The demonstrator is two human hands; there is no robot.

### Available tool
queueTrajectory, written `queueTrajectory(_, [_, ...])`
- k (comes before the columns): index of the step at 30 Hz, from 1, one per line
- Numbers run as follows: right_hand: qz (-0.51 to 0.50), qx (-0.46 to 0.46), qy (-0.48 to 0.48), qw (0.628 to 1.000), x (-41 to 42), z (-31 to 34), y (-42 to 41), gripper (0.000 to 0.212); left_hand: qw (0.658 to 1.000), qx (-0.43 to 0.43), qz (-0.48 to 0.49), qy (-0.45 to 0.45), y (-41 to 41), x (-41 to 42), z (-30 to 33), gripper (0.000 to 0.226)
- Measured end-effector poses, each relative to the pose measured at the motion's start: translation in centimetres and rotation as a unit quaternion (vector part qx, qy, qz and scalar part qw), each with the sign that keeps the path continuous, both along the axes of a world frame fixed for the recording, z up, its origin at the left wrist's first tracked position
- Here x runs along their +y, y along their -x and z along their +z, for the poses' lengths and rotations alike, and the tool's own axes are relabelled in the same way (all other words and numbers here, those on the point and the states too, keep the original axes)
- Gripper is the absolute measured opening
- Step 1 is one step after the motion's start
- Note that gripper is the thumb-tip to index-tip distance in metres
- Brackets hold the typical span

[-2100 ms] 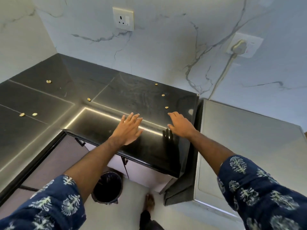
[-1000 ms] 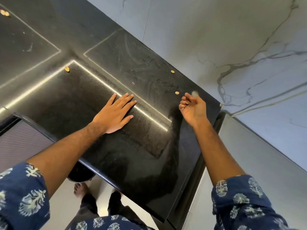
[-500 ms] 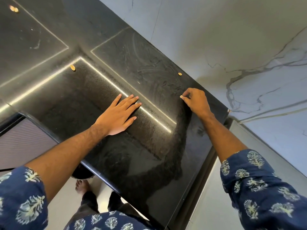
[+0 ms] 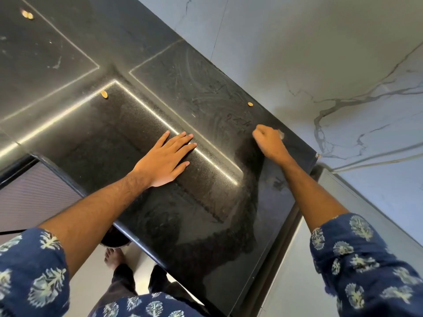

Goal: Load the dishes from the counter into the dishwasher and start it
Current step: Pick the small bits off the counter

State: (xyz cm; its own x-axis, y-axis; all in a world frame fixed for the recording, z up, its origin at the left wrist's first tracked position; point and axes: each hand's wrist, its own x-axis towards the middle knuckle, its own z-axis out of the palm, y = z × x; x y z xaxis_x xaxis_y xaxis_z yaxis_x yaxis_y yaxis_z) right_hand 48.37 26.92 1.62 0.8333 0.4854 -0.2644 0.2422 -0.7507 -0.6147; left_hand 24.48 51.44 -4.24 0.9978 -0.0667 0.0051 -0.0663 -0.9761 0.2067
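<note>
Looking down along both forearms, we find a black stone worktop (image 4: 68, 53) carrying no dishes within view; the dishwasher cannot be identified with certainty either. We note the left hand (image 4: 163, 160) lying palm down on the worktop, fingers straight and together, holding nothing. We note the right hand (image 4: 270, 141) near the back edge, close to the marbled wall (image 4: 320, 53), its fingers curled under with the knuckles uppermost. Whether it pinches something small we cannot tell, as the fingertips are hidden.

Three small yellow-brown bits lie on the worktop: one (image 4: 250, 104) just beyond the right hand, one (image 4: 104, 94) well apart to the left beside a bright seam, and one (image 4: 28, 14) at the far left corner. No writing, brand or label is legible anywhere.

Below the worktop's front edge we see part of a dark round bin (image 4: 114, 242) on the floor, its contents not visible, and a bare foot (image 4: 113, 257) beside it. A grey appliance top (image 4: 297, 271) adjoins the worktop on the right.
</note>
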Motion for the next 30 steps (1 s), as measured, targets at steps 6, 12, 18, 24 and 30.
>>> queueTrajectory(6, [-0.235,0.449,-0.437,0.743,1.0,1.2,-0.8,0.041,1.0,0.001,0.002,0.001,0.0,-0.1,0.0,0.06])
queueTrajectory(12, [-0.283,0.332,-0.401,0.806,3.7,0.5,-3.9,0.019,1.0,0.0,0.002,-0.002,-0.1,0.0,-0.2,0.059])
queueTrajectory(18, [-0.057,-0.138,0.053,0.987,5.7,-0.5,-6.5,0.027,1.0,-0.005,0.003,-0.007,-0.1,0.1,-0.5,0.059])
queueTrajectory(24, [0.05,-0.259,0.138,0.955,6.2,-0.9,-6.6,0.025,1.0,-0.012,0.003,-0.004,-0.1,0.1,-0.6,0.057])
queueTrajectory(30, [0.015,-0.264,0.123,0.957,6.2,-1.5,-6.8,0.02,1.0,-0.011,0.002,-0.009,0.1,0.3,-0.5,0.057])
